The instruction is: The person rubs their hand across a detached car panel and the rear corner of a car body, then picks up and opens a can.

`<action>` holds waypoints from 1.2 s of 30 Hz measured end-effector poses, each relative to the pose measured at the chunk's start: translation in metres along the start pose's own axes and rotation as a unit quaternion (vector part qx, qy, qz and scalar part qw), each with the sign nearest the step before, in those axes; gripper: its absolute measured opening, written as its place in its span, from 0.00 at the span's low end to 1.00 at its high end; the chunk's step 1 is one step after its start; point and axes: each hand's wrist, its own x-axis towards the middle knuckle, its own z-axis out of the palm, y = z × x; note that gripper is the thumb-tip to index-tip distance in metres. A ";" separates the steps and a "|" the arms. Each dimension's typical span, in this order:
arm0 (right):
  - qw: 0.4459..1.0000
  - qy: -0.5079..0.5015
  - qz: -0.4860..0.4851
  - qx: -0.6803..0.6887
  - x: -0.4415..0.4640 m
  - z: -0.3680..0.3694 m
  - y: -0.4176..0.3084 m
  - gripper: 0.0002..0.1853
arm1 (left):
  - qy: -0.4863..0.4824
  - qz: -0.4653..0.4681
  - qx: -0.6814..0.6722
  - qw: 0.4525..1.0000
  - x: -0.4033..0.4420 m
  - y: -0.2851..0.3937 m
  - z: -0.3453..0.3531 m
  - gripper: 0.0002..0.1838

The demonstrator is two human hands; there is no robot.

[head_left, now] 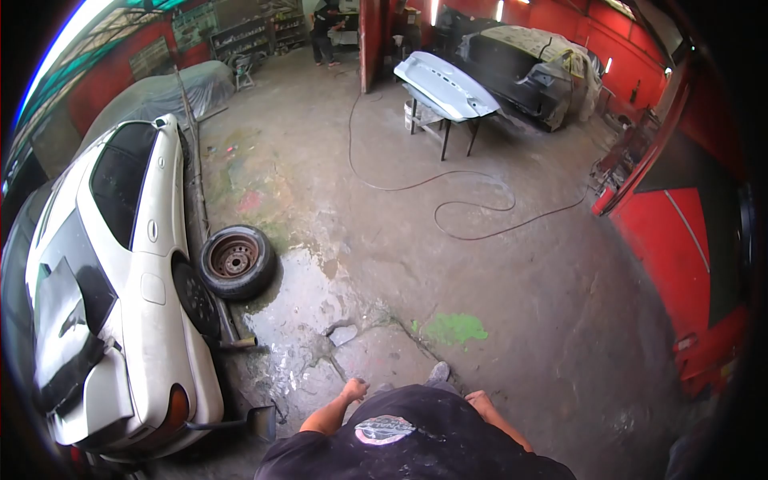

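My left hand point(354, 390) hangs at my side with its fingers curled in, and nothing shows in it. My right hand point(478, 401) is low on the other side, close to the dark shirt point(416, 440). Its fingers are too small and partly hidden to make out. Neither hand touches anything around me. One grey shoe point(439, 372) shows on the wet, stained concrete floor point(384, 352) ahead of my body.
On the left stands a white car point(148, 276) with a loose wheel point(237, 262) beside it. A pale panel point(446, 84) rests on a stand ahead. A hose point(448, 230) winds over the floor. Red car parts point(660, 264) line the right. A person point(325, 32) stands far back.
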 end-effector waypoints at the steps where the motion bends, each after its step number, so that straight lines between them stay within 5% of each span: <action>1: 1.000 0.001 0.000 0.003 0.000 0.000 0.001 0.18 | 0.001 -0.001 -0.002 1.000 0.000 0.000 0.000 0.22; 36: 0.999 0.022 -0.012 -0.034 -0.003 0.000 0.006 0.17 | 0.005 -0.006 -0.001 1.000 -0.003 0.004 0.005 0.23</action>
